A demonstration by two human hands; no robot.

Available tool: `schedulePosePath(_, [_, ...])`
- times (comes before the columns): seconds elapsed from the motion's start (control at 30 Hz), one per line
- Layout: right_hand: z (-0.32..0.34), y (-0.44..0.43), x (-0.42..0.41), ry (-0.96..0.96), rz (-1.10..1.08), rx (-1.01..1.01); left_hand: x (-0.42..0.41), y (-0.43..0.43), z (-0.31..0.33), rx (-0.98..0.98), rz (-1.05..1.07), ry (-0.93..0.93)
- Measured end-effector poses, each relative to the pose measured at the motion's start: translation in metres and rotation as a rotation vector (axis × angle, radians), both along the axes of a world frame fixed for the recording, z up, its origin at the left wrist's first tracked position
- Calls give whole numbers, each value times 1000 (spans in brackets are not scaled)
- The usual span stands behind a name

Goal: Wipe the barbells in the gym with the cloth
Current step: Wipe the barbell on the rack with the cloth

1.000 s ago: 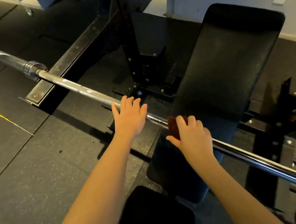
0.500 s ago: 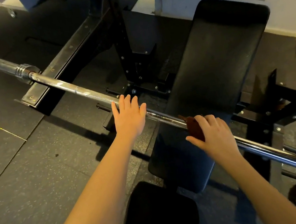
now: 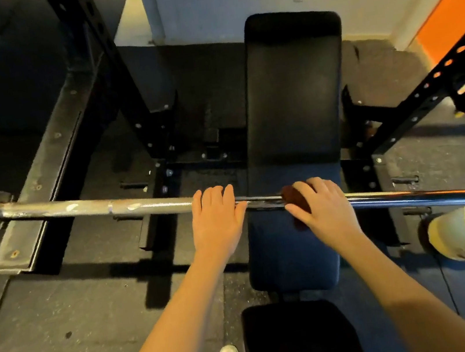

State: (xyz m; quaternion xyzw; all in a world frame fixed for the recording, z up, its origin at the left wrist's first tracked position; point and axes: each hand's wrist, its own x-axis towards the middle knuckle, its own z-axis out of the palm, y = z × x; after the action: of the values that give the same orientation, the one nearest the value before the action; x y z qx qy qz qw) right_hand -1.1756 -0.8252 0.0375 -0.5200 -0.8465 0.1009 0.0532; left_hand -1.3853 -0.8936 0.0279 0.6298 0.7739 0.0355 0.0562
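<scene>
Both on barbell [image 3: 138, 204]: left hand [image 3: 216, 224] fingers [image 3: 213, 197] flat, right hand [image 3: 325, 210] fingers [image 3: 306, 187] gripping cloth [image 3: 294, 196]; rack [image 3: 416, 113] lettering illegible

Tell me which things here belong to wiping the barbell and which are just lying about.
For the job: barbell, cloth, right hand holding the cloth on the barbell, left hand resting on the barbell.
Lying about: bench, rack, bucket.

Steel barbell [image 3: 150, 204] horizontal across bench; dark red-brown cloth [image 3: 295, 196] wrapped on shaft
</scene>
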Motion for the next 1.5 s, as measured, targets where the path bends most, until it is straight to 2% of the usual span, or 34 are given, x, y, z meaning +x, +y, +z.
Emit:
schedulePosePath(0.1, [2, -3, 18, 24, -245, 20, -14, 0, 2, -33, -114, -4])
schedulePosePath(0.2, [2, -10, -19, 96, -447, 39, -19, 1, 2, -7, -158, -9])
schedulePosePath(0.3, [2, -21, -63, 103, -230, -45, -20, 3, 1, 33, -162, -37])
schedulePosePath(0.4, [4, -17, -52, 64, -87, -87, -21, 4, 2, 32, -176, -40])
schedulePosePath(0.47, [2, -10, -23, 34, -158, -18, -21, 4, 3, 29, -168, -39])
schedulePosePath(0.53, [-2, -6, 2, 44, -357, 69, -20, 4, 5, 7, -150, -48])
schedulePosePath(0.63, [-9, -14, -30, 115, -618, 134, -18, 5, 5, -24, -155, -19])
schedulePosePath(0.67, [-10, -18, -52, 139, -590, 142, -18, 6, 5, -20, -152, -13])
schedulePosePath(0.73, [-10, -31, -83, 165, -345, 129, -19, 6, 3, 1, -157, 9])
schedulePosePath(0.8, [-7, -32, -77, 164, -128, 111, -21, 6, 3, 20, -181, 49])
schedulePosePath(0.83, [-7, -26, -62, 152, -95, 94, -22, 6, 5, 7, -196, 51])
schedulePosePath(0.9, [-11, -12, -21, 89, -174, 111, -22, 7, 7, -28, -211, 39])
schedulePosePath(0.97, [-13, -7, 11, 58, -376, 154, -22, 8, 9, -43, -212, 42])
schedulePosePath(1.07, [-13, -16, -20, 72, -619, 215, -21, 8, 9, -51, -202, 61])
schedulePosePath(1.1, [-13, -21, -41, 90, -597, 230, -21, 8, 10, -54, -203, 62])
schedulePosePath(1.17, [-15, -34, -68, 111, -379, 211, -20, 8, 11, -57, -206, 55])
schedulePosePath(1.27, [-15, -34, -46, 84, -152, 175, -21, 9, 7, -41, -197, 50])
schedulePosePath(1.4, [-12, -12, 16, 9, -342, 149, -22, 9, 2, 15, -199, 52])
schedulePosePath(1.5, [-14, -8, 8, 78, -603, 185, -23, 11, 5, 18, -220, 34])
